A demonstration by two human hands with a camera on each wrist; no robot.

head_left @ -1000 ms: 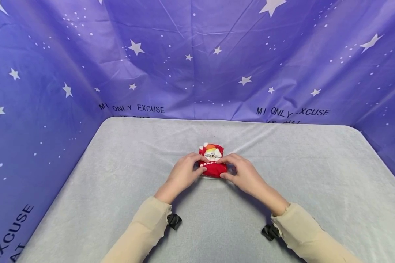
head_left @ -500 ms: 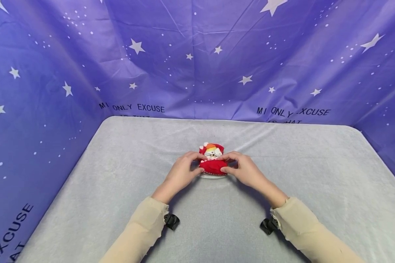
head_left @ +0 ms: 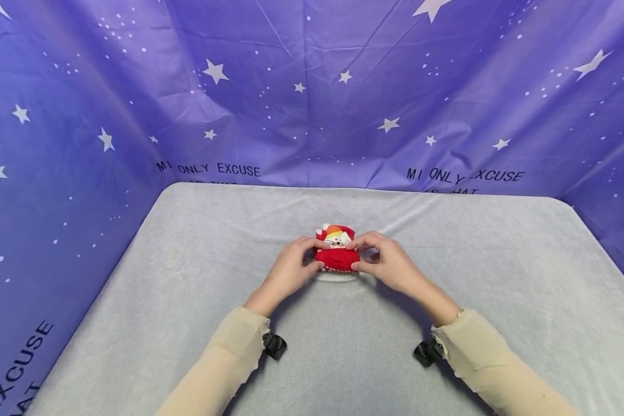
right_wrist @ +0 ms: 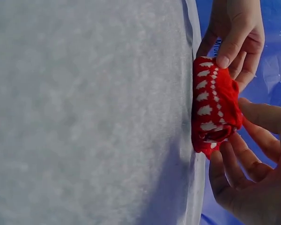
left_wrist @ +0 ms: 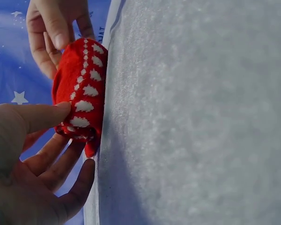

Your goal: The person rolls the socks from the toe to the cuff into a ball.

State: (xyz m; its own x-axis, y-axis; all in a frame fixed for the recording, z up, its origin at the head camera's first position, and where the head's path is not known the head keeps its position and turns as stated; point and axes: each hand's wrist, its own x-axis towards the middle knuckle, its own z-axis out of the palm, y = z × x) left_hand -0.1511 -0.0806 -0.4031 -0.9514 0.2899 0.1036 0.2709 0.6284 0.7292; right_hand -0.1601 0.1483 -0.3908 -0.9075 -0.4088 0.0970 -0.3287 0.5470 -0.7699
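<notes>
A red knitted sock (head_left: 338,259) with white patterns lies partly rolled up near the middle of the table. Its flat far part carries a white cat face (head_left: 338,238) under an orange and yellow patch. My left hand (head_left: 289,267) pinches the roll's left end, thumb on the near side and fingers farther over. At the other end, my right hand (head_left: 392,263) holds it between thumb and fingertips. The left wrist view shows the white-patterned side of the roll (left_wrist: 84,89) close along the table surface. Coiled layers show at the roll's end (right_wrist: 218,135) in the right wrist view.
Grey cloth covers the table (head_left: 213,231), which has rounded far corners. A purple curtain (head_left: 312,104) with white stars and black lettering hangs behind and along the sides. Black wrist mounts (head_left: 274,346) sit at both beige sleeves (head_left: 223,358).
The rolled red part has moved slightly away from me, up toward the cat face, covering its lower edge. Both hands have travelled with it, keeping hold of the ends.
</notes>
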